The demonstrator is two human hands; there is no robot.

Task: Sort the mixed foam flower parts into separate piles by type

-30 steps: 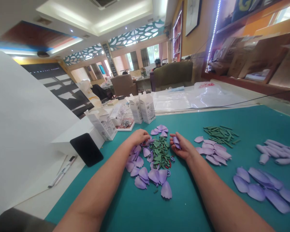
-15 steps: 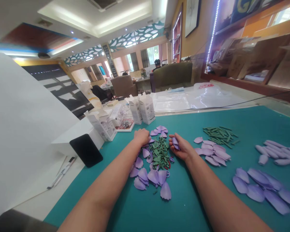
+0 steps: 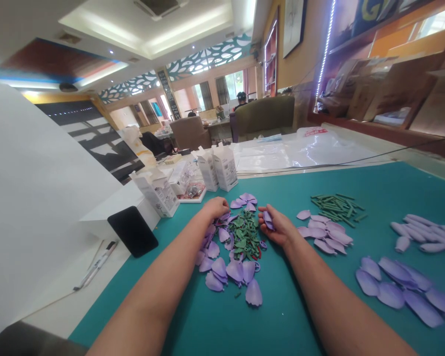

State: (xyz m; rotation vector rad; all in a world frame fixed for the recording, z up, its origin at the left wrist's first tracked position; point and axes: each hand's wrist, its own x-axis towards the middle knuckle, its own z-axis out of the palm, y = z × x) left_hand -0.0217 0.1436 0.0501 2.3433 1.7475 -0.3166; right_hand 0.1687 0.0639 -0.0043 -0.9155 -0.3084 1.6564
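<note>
A heap of purple petals point(image 3: 222, 267) and small green leaf pieces point(image 3: 244, 235) lies on the teal mat point(image 3: 282, 316) between my hands. My left hand point(image 3: 215, 206) rests knuckles-up on the far left of the heap, fingers curled onto the petals; what it grips is hidden. My right hand point(image 3: 276, 227) lies palm-up at the heap's right edge, fingers curled round a few purple petals point(image 3: 268, 220).
Sorted purple petals point(image 3: 326, 235) lie right of my hand, green sticks point(image 3: 335, 203) behind them, larger petals point(image 3: 404, 289) and rolled purple pieces point(image 3: 426, 232) at far right. White cartons point(image 3: 218, 168), a black phone point(image 3: 133, 230) and a pen point(image 3: 96, 264) stand left. A person sits far back.
My left hand shifted slightly over the far side of the heap and back. My right hand edged a little left, still cupping petals.
</note>
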